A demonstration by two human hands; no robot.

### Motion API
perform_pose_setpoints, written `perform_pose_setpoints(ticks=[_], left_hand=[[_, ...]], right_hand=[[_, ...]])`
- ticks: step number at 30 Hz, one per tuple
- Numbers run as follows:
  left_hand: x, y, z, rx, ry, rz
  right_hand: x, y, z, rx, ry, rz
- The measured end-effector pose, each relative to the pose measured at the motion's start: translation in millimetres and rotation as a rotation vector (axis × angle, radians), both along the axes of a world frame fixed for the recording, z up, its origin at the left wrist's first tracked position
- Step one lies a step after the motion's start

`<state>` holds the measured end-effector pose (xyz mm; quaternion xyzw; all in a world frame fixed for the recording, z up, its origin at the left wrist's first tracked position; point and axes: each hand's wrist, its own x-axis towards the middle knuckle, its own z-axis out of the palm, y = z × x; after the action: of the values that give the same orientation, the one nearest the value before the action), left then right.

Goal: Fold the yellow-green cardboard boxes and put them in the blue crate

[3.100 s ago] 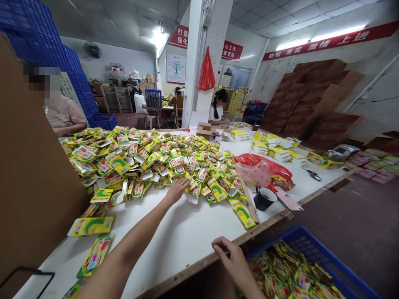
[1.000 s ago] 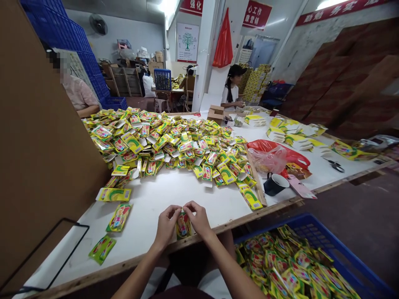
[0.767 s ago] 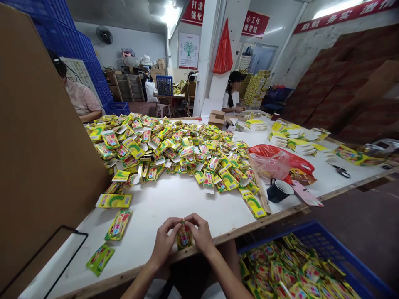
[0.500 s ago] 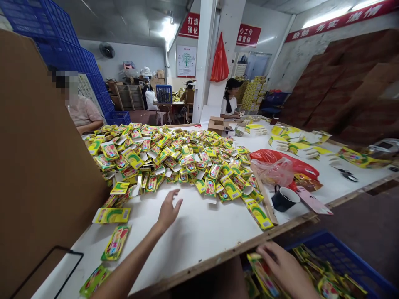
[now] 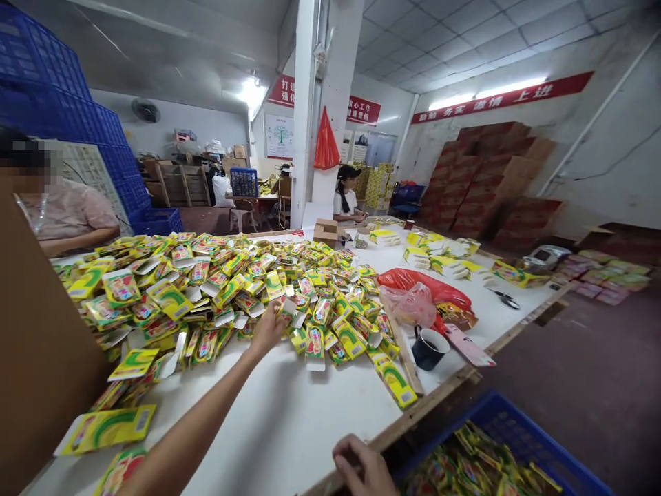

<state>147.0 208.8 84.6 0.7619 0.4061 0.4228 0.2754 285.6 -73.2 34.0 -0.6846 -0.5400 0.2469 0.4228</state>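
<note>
My left hand [image 5: 269, 329] reaches to the front edge of a large heap of small yellow-green printed boxes [image 5: 170, 300]. Its fingers are closed on a small box [image 5: 287, 310] with a pale flap, partly hidden by the hand. Down at the wooden front edge of the table, my right hand [image 5: 365, 467] is curled, thumb close to the fingers; whatever it may hold is hidden. Just right of that hand is a blue crate [image 5: 521, 420] full of shiny printed packets [image 5: 475, 458].
A brown carton [image 5: 41, 344] blocks the left side. A dark mug [image 5: 429, 349], a red plastic bag [image 5: 423, 286] and scissors [image 5: 505, 299] lie to the right. One person [image 5: 67, 207] sits at the left, another [image 5: 347, 196] across the table.
My view has turned right. My left hand has moved forward to the heap and closed on a box. My right hand has come from over the crate to the table edge.
</note>
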Motion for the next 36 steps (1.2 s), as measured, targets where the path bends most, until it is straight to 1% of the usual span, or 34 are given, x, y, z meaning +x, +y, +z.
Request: perform_pose_setpoints(ticks=[2,4,5,7,8,10,12,15,17,19,22,24,26,28,30,33,36], left_hand=[[-13.8,-51.9,-27.7,-0.059,-0.036,-0.051],[-29.0,-105.6,-53.0,-0.230,-0.230,-0.171],[-36.4,-129.9,-63.1,-0.311,-0.289,-0.215],[-49.6,-168.8,-76.9,-0.419,-0.327,-0.254],[-55.3,-182.3,-80.6,-0.459,-0.326,-0.258],[-65.0,-197.6,-82.7,-0.510,-0.316,-0.253],[-72.7,-201.1,-80.8,-0.525,-0.321,-0.256],[-79.3,-197.0,-78.0,-0.503,-0.326,-0.252],[-79.6,-194.4,-79.0,-0.476,-0.326,-0.200],[-76.6,-194.1,-81.7,-0.456,-0.354,-0.157],[-69.4,-197.5,-85.1,-0.474,-0.497,-0.135],[-66.2,-201.0,-85.2,-0.479,-0.570,-0.104],[-65.9,-204.3,-83.6,-0.456,-0.538,-0.086],[-68.0,-206.8,-81.0,-0.427,-0.459,-0.100],[-70.6,-208.1,-78.3,-0.418,-0.421,-0.112],[-72.0,-208.4,-75.3,-0.436,-0.433,-0.091],[-69.7,-206.4,-73.7,-0.464,-0.436,-0.072]], right_hand=[[-2.8,6.1,6.6,0.057,0.055,-0.020],[-11.7,15.3,8.4,0.107,0.134,-0.029],[-19.0,20.7,6.8,0.128,0.179,-0.012],[-36.9,31.3,-0.3,0.142,0.260,0.058],[-46.1,35.6,-4.9,0.131,0.286,0.096],[-61.2,41.7,-13.4,0.103,0.297,0.157],[-69.1,45.2,-18.5,0.095,0.279,0.180],[-68.2,49.4,-18.4,0.087,0.242,0.234],[-64.0,53.2,-15.0,0.060,0.205,0.293],[-61.0,57.5,-11.2,0.050,0.158,0.317],[-61.8,62.9,-6.5,0.111,0.096,0.254],[-64.5,63.9,-4.5,0.169,0.107,0.212],[-67.0,62.6,-3.1,0.195,0.137,0.214],[-68.2,59.7,-2.2,0.200,0.143,0.250],[-68.3,56.7,-2.2,0.209,0.135,0.278],[-68.5,55.0,-4.0,0.227,0.134,0.244],[-69.5,57.8,-6.3,0.208,0.126,0.195]])
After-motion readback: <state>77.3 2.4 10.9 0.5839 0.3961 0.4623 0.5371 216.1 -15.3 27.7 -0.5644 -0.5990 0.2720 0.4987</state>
